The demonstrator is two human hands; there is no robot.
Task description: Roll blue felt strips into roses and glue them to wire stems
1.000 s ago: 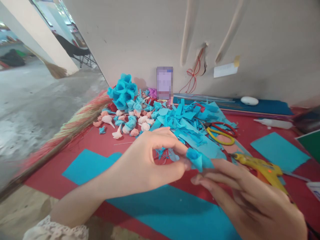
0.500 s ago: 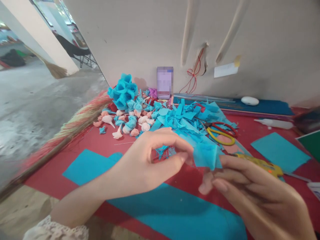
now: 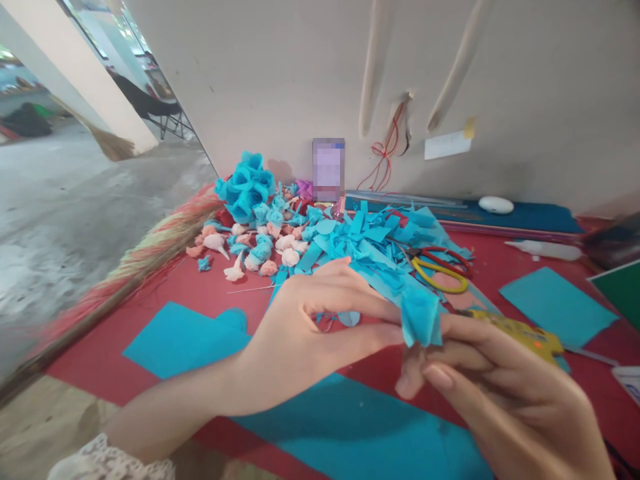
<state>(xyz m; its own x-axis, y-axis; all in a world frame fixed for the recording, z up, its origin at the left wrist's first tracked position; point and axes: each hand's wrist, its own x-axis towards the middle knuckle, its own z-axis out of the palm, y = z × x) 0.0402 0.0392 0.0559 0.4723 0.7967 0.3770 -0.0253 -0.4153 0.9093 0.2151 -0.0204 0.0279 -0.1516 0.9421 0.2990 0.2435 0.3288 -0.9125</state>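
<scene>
Between my two hands is a small piece of blue crepe paper [image 3: 421, 315], folded and curled, held upright above the red table [image 3: 370, 373]. My left hand [image 3: 320, 333] reaches in from the left, its thumb and forefinger pinching the paper's left edge. On the other side, my right hand [image 3: 510, 380] has its fingers closed at the paper's right edge and lower end. What lies inside the right fingers is mostly hidden. Under the hands lies a large blue paper sheet [image 3: 350, 427].
Blue paper strips [image 3: 365, 233], scissors [image 3: 440, 273] and small paper flowers [image 3: 260, 250] lie behind the hands. A yellow glue gun [image 3: 530, 333] is beside my right hand. A phone [image 3: 329, 170] leans on the wall, near a blue flower bunch [image 3: 247, 187].
My left hand has moved right, and its thumb and forefinger have closed on the paper's left edge. The paper is now more folded and narrower. My right hand has barely moved.
</scene>
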